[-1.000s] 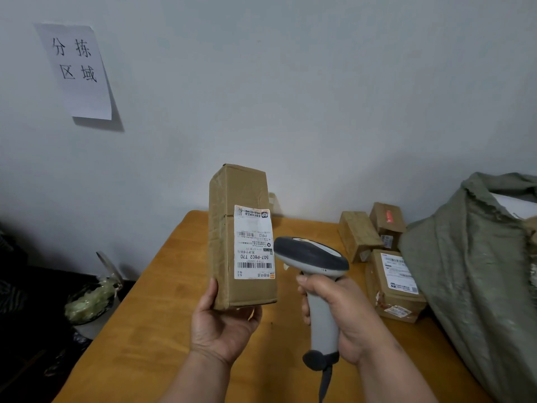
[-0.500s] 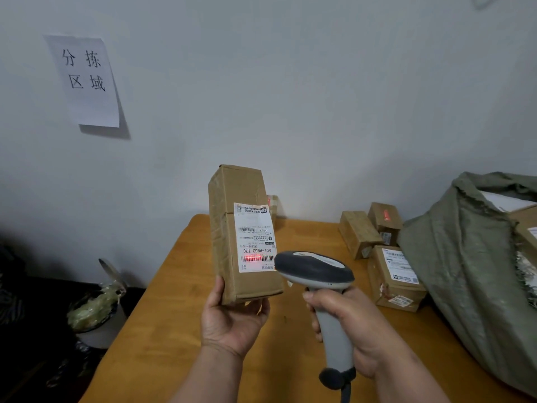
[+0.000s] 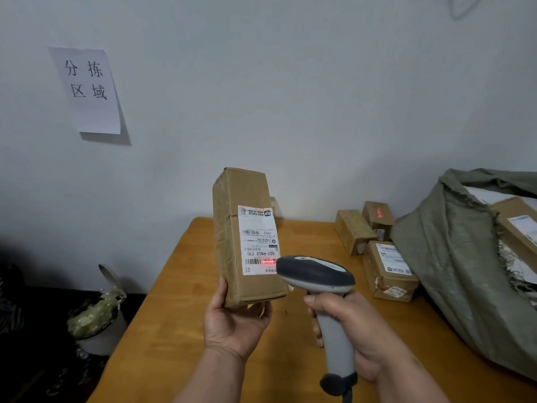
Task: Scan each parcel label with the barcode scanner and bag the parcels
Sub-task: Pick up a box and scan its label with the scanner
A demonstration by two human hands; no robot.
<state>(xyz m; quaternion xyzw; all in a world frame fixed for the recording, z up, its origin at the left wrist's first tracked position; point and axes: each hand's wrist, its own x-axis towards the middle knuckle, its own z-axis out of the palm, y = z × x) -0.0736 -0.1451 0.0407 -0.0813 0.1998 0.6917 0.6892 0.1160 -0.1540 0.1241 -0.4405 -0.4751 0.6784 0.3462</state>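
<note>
Wooden tabletop (image 3: 180, 330) against white wall (image 3: 290, 97), paper sign (image 3: 87, 88) upper left, green sack (image 3: 453, 257) at right edge, left hand (image 3: 235, 321) gripping tall parcel (image 3: 244, 237), right hand (image 3: 354, 330) clutching barcode scanner (image 3: 319, 280)

Readable writing: a wall sign and one parcel label.

On the wall at the upper left of the frame, a white paper sign (image 3: 87, 90) carries four handwritten characters, 分拣 over 区域. At the centre, the shipping label (image 3: 258, 239) on the upright brown parcel (image 3: 241, 237) stands upside down; it reads "507-P802 T70" and, smaller, "P802", with barcodes. Labels on the boxes (image 3: 389, 274) at centre right are too small to read.
</note>
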